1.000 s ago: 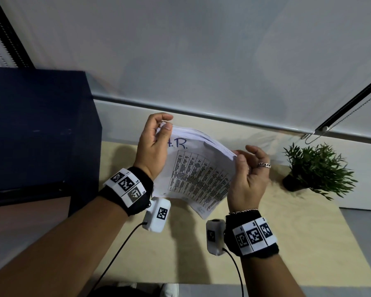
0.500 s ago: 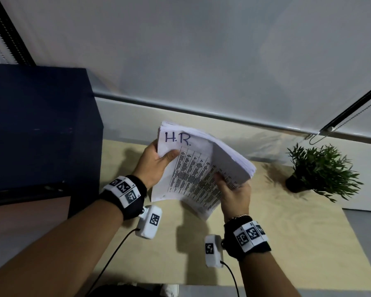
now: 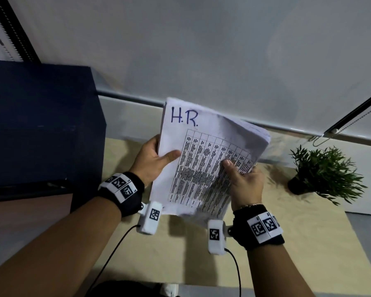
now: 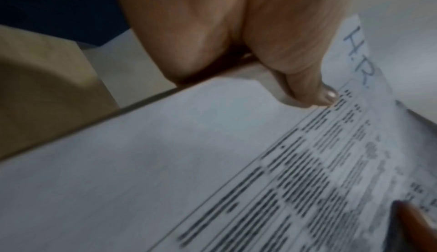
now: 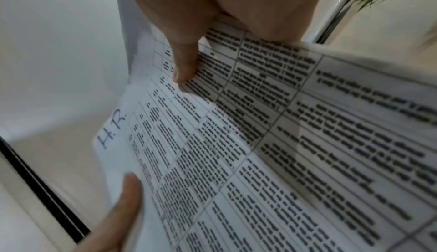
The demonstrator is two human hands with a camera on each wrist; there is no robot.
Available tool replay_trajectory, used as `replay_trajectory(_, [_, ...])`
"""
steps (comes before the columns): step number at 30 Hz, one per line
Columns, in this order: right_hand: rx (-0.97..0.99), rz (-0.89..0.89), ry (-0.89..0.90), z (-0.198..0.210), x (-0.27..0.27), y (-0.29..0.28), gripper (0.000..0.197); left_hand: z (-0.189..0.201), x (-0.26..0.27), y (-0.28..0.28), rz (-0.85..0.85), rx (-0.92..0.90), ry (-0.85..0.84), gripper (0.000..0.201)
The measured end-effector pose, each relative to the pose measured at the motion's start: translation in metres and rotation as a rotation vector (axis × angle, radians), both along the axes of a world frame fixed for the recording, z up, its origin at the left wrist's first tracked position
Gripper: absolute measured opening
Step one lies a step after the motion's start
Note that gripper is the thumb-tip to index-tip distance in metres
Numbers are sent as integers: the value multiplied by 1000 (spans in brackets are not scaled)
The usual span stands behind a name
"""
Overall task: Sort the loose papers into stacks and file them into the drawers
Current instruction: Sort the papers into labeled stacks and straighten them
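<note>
Wrist bands: black, with white square-coded tags on both wrists; white camera pods hang below, also tagged.
Left hand (image 3: 152, 161): grips the left edge of the paper stack (image 3: 204, 159), thumb flat across the top sheet, the other fingers behind and out of sight.
Right hand (image 3: 244, 185): grips the stack's lower right edge, thumb pressed on the printed table, remaining fingers under the sheets.
Writing: "H.R." handwritten in blue ink at the top-left corner of the top sheet; beneath it a printed table, text too blurred to read.
Stack position: held in the air above the pale wooden desk (image 3: 276, 243), tilted towards the camera, long axis running near to far, heading end farthest away; right side bowed upward.
Left, beside desk: dark blue cabinet (image 3: 41, 125).
Far right on desk: small potted plant (image 3: 321, 170).
Behind: grey roller blind (image 3: 201, 50), bead chain at right.
</note>
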State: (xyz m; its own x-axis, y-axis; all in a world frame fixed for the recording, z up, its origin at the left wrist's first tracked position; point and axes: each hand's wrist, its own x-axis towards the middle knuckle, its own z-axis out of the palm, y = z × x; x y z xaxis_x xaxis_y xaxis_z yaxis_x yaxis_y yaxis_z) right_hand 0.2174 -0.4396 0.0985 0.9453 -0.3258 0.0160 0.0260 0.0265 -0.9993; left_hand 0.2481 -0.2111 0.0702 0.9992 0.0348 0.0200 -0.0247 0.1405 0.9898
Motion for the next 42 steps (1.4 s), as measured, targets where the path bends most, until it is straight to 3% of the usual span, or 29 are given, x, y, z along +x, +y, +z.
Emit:
replay_trajectory(3, [33, -22, 26, -2, 6, -3, 29, -2, -2, 0, -27, 60, 24, 36])
replay_trajectory(6, [-1, 3, 79, -11, 7, -5, 30, -13, -4, -1, 54, 60, 56, 27])
replay_trajectory(11, [-142, 112, 383, -63, -14, -23, 40, -50, -9, 4, 393, 73, 298, 23])
replay_trajectory(13, [7, 74, 529, -93, -24, -26, 44, -71, -11, 6, 543, 17, 470, 35])
replay_trajectory(16, [419, -5, 687, -123, -33, -13, 41, -103, -17, 6, 669, -72, 723, 52])
replay_trajectory(18, [483, 28, 753, -135, -35, 3, 29, -149, -18, 11, 676, -25, 874, 80])
replay_trajectory(20, [394, 36, 796, -142, -34, 18, 24, -173, -25, 10, 591, 57, 1001, 89])
replay_trajectory(22, [177, -2, 816, -156, -28, 22, 28, -178, -32, 7, 470, 7, 1016, 71])
replay_trajectory(24, [-64, -2, 835, -168, -25, 11, 31, -147, -46, 6, 393, -137, 1023, 55])
replay_trajectory(27, [-297, 41, 814, -168, -29, -18, 22, -138, -45, 33, 456, -209, 932, 21])
replay_trajectory(28, [-333, 50, 799, -171, -32, -32, 19, -136, -41, 43, 459, -165, 925, 19])
replay_trajectory(32, [-359, 138, 756, -179, -39, -83, 17, -152, -22, 62, 306, 81, 982, 48])
replay_trajectory(33, [-353, 152, 749, -180, -40, -89, 19, -155, -18, 60, 241, 169, 973, 54])
replay_trajectory(36, [-358, 203, 668, -171, -43, -86, 27, -116, -22, 38, 8, 583, 877, 79])
replay_trajectory(39, [-382, 186, 618, -154, -44, -66, 21, -109, -24, 28, -66, 818, 829, 59])
replay_trajectory(42, [-380, 108, 517, -141, -41, -57, 20, -115, -19, 30, 31, 837, 673, 59])
